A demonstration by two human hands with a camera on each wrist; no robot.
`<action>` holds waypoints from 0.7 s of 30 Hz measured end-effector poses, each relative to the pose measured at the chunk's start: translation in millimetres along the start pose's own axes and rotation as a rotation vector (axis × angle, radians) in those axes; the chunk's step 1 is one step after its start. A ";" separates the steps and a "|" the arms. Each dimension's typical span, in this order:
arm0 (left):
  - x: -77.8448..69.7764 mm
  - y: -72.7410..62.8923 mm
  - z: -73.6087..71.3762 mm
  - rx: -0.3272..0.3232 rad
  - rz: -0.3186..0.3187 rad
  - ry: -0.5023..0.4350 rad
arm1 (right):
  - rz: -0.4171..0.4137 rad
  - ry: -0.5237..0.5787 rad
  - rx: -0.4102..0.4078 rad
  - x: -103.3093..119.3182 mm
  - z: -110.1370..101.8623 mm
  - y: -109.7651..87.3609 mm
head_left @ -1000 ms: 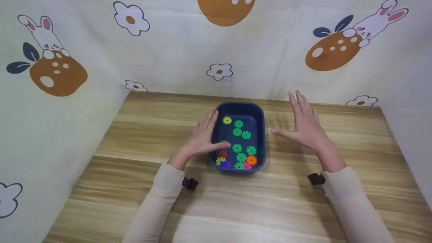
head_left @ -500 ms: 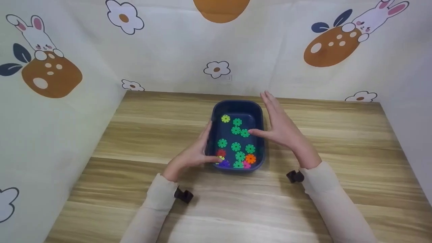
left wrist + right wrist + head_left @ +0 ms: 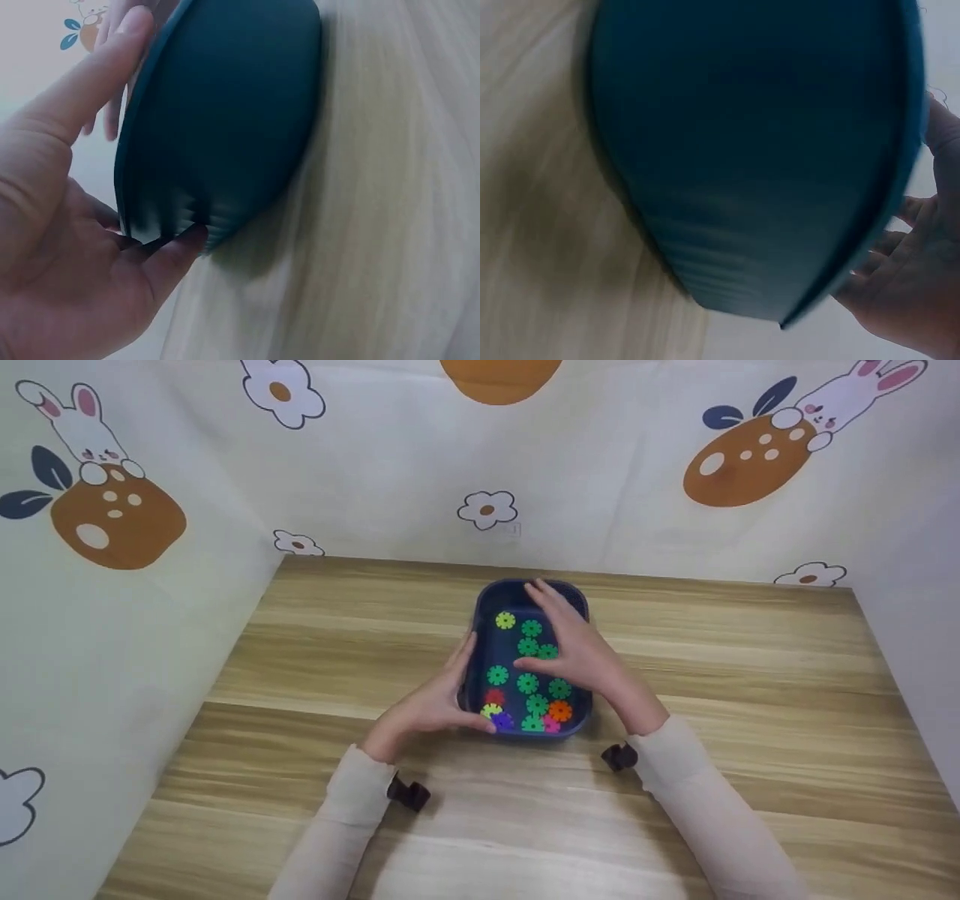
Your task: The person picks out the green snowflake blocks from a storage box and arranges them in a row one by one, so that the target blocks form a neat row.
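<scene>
A dark blue rectangular tub (image 3: 484,600) stands on the wooden table and holds several flower-shaped plastic discs. Most are green discs (image 3: 528,683); there is also an orange disc (image 3: 559,710), a yellow disc (image 3: 505,620), a purple disc (image 3: 501,721), a red disc and a pink disc. My left hand (image 3: 431,705) lies along the tub's left side, fingers straight against the outer wall, thumb at the near left corner. In the left wrist view, fingertips (image 3: 180,251) touch the wall. My right hand (image 3: 581,652) spreads over the tub's right rim, thumb above the discs, holding nothing.
The wooden table (image 3: 712,660) extends on both sides of the tub. A cloth wall (image 3: 600,472) printed with rabbits and flowers rises behind and beside it. Dark camera mounts sit at the left wrist (image 3: 409,793) and right wrist (image 3: 619,757).
My right hand has moved left, from beside the tub to over it. My left hand has slid toward me along the tub's side, its thumb now at the near corner. The discs have stayed put.
</scene>
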State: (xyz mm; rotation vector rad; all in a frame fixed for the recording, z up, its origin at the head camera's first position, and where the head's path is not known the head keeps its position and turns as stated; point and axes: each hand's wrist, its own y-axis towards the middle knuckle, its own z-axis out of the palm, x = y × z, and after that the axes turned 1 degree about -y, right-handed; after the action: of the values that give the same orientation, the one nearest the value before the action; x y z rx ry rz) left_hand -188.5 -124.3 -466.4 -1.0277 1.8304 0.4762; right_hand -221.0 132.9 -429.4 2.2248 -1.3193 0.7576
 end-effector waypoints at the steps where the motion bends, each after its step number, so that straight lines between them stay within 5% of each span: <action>1: -0.5 -0.4 0.0 0.010 -0.003 0.003 | -0.005 0.013 0.007 0.2 3.4 1.2; 9: -4.9 -1.5 0.4 0.023 -0.022 -0.020 | 0.039 0.365 0.035 -2.2 22.6 9.4; 21: 3.8 -5.9 5.8 -0.007 -0.022 -0.115 | 0.292 0.577 0.185 -9.2 36.7 22.6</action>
State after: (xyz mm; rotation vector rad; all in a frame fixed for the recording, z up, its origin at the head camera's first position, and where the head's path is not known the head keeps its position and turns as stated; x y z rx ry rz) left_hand -181.3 -125.4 -471.8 -1.0033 1.7155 0.5184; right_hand -236.2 106.0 -460.8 1.7430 -1.3151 1.5440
